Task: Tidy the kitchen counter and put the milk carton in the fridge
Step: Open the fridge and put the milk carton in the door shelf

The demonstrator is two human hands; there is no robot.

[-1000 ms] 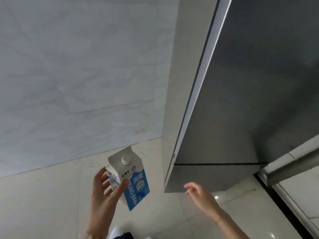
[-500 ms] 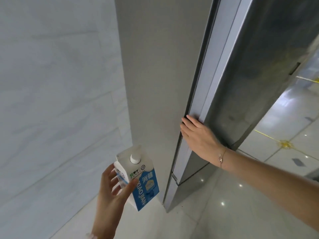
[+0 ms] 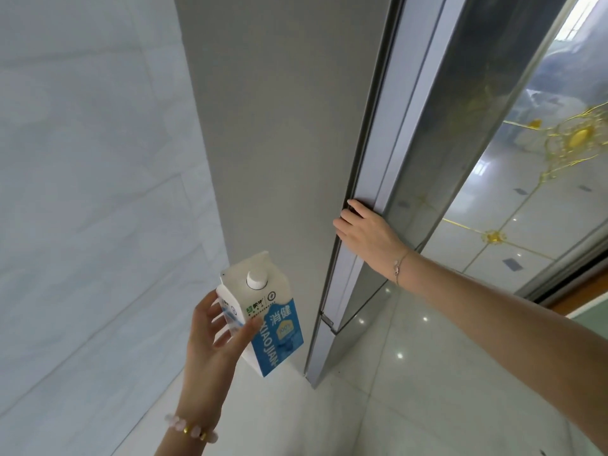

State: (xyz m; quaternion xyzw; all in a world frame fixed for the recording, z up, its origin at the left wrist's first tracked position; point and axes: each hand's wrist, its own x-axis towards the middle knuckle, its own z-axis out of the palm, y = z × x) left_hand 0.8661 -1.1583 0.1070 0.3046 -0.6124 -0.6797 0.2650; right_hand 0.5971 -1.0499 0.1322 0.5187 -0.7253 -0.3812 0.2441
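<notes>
The fingertips of the right hand point(image 3: 365, 230) are hidden behind the fridge door point(image 3: 437, 153) edge; the door's top is cut off.

Left hand point(image 3: 214, 337): raised from the lower edge of the view, palm facing away from the camera, thumb on the near face and fingers spread along the far side of the milk carton point(image 3: 263, 311), gripping it below its cap. Left wrist: upright, wearing a bead bracelet point(image 3: 190, 431). Right hand point(image 3: 365, 230): extended forward, back of hand up, fingertips curled over the edge of the fridge door point(image 3: 408, 153). Right forearm: bare, reaching diagonally in from the lower right, a thin chain bracelet point(image 3: 399, 268) at the wrist.
</notes>
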